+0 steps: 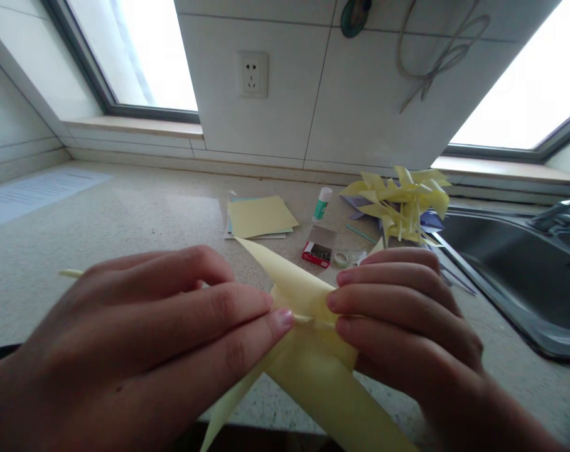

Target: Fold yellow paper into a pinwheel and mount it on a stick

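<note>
In the head view, the left hand's (186,320) grip is pinching a thin yellow stick (304,319), while the right hand's (407,307) is grasping folded yellow paper (332,389) above the worktop's (139,213) near edge; paper pinwheels (402,194) are lying far right, beside the sink (492,270).

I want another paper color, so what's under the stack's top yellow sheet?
Edges of a blue-green sheet and white paper show beneath the yellow sheet; the rest is covered.
</note>
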A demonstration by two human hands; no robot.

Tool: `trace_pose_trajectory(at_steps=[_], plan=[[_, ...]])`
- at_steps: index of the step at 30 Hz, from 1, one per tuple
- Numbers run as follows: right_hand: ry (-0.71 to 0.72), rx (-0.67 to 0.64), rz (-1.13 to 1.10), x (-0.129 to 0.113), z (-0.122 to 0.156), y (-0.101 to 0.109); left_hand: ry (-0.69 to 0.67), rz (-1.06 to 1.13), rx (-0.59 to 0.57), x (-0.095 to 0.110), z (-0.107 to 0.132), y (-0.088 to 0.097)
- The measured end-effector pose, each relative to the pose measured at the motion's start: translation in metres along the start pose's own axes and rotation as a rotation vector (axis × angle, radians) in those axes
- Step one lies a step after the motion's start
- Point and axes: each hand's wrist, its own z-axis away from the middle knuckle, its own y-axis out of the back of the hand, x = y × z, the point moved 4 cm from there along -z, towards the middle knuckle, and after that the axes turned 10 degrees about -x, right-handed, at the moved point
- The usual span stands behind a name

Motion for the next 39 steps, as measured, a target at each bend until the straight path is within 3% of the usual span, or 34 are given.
trace_pose_trajectory(at_steps=[3, 5, 9, 13, 16, 24, 39], plan=[[0.087, 0.019, 0.050, 0.010, 0.001, -0.005, -0.001, -0.081, -0.075, -0.005, 0.000, -0.007], [0.100, -0.015, 0.071, 0.016, 0.000, -0.008, -0.003, -0.109, -0.048, -0.008, 0.001, -0.010], [0.024, -0.112, 0.114, 0.030, 0.000, -0.012, 0.026, -0.155, -0.026, -0.018, 0.003, -0.019], [-0.030, -0.096, 0.022, 0.037, -0.003, -0.007, 0.073, -0.205, -0.032, -0.027, 0.005, -0.025], [-0.049, -0.040, -0.063, 0.035, -0.008, -0.004, 0.080, -0.200, -0.044, -0.027, 0.006, -0.026], [-0.099, -0.104, 0.025, 0.026, -0.006, -0.019, 0.101, -0.146, -0.073, -0.020, 0.006, -0.035], [-0.136, -0.056, -0.034, 0.021, -0.008, -0.016, 0.124, -0.080, -0.055, -0.016, 0.008, -0.038]])
